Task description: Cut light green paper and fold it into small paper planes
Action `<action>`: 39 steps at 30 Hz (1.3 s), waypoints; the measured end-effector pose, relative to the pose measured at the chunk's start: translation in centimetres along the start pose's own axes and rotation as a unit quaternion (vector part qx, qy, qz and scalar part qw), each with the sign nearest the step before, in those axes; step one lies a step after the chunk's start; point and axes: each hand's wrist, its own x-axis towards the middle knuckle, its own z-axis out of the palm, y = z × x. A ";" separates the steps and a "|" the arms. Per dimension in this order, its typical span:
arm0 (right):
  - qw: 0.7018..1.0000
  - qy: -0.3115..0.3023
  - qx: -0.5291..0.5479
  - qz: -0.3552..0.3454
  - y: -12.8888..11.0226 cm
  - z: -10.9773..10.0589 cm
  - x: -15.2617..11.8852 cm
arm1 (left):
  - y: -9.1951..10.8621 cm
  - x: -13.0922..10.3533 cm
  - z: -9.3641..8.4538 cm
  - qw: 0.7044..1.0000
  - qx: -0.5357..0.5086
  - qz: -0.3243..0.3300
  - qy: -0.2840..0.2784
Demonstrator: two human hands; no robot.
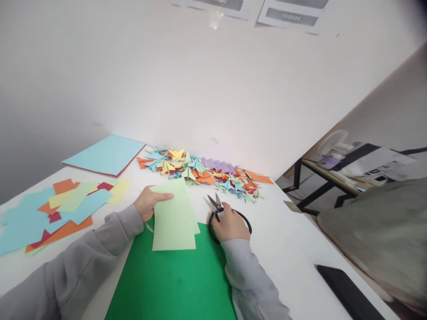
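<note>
Green sheet point(173, 284) laid nearest, on white desk point(273, 249). Over its far end, light-green paper pieces point(173, 222) pinched by left hand point(147, 203), thumb on top, long axis directed away from body. Scissors point(215, 203) gripped by right hand point(231, 224), fingers closed round handles, blades parted, pointed forward and slightly left; paper placed left of blades, apart. Cut coloured papers point(78, 198) scattered left; folded paper planes point(167, 166) heaped beyond; only gap seen between blades and paper.
</note>
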 end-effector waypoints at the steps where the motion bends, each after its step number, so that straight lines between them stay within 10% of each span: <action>1: 1.000 -0.002 -0.024 -0.001 0.0 0.1 0.0 | 0.0 0.1 -0.1 1.000 -0.003 0.006 0.014; 11: 0.994 0.007 -0.105 0.007 0.5 -0.3 -1.0 | 0.1 0.2 0.1 0.996 0.022 0.001 0.090; 17: 0.956 0.103 0.206 -0.183 -0.4 -0.2 -1.5 | -0.6 -0.5 1.1 0.999 0.028 -0.022 0.013; 21: 0.908 0.040 0.382 -0.168 -1.4 0.8 -1.9 | -0.8 -0.6 1.5 0.998 0.030 -0.045 0.020; 39: 0.899 0.020 0.400 -0.180 -1.8 0.9 -2.7 | -0.6 0.1 1.1 0.996 0.023 -0.036 0.084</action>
